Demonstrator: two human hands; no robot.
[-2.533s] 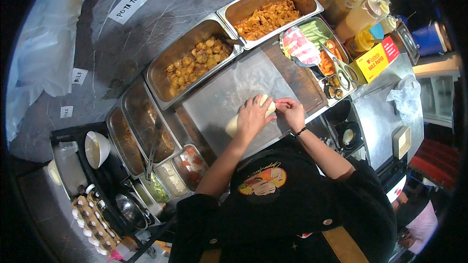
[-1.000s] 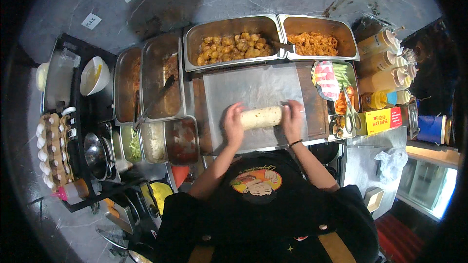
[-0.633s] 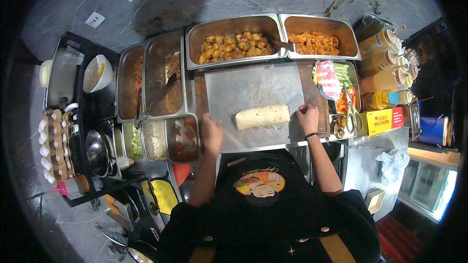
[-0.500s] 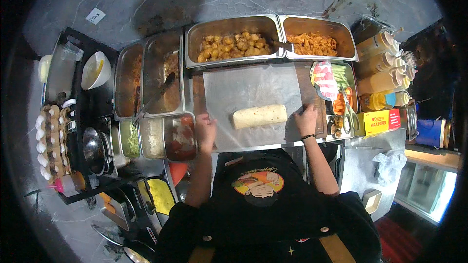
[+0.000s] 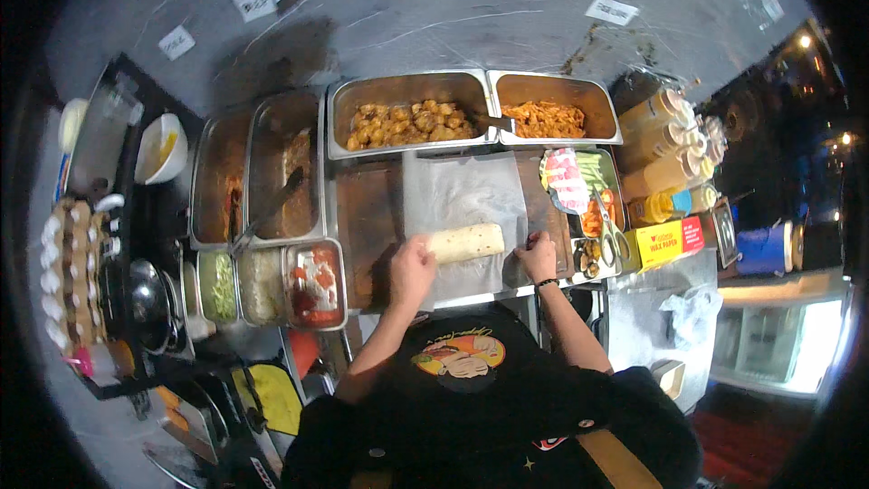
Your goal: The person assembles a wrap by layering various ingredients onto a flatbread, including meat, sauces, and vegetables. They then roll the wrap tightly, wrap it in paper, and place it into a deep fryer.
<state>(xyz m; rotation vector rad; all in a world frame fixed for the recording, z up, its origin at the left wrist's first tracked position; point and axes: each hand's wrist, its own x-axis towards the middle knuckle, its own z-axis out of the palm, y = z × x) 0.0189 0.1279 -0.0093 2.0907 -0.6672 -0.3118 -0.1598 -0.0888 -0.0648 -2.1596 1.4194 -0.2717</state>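
Note:
A pale rolled flatbread wrap lies crosswise on a sheet of wax paper, over a brown wooden board. My left hand is closed at the left end of the wrap, its fingers pinching the paper's left edge. At the other side my right hand, wearing a dark wristband, is closed on the paper's right edge, a little apart from the wrap. The paper's side edges are drawn inward, and the board shows on both sides. My fingertips are partly hidden.
Behind the board stand steel pans of potato chunks and orange shredded filling. To the right are scissors, a wax paper box and sauce bottles. More pans and an egg tray stand left.
Both hands have moved inward toward the wrap and closed on the paper's sides. The sheet looks narrower. The whole view has shifted a little, with more of the back counter showing.

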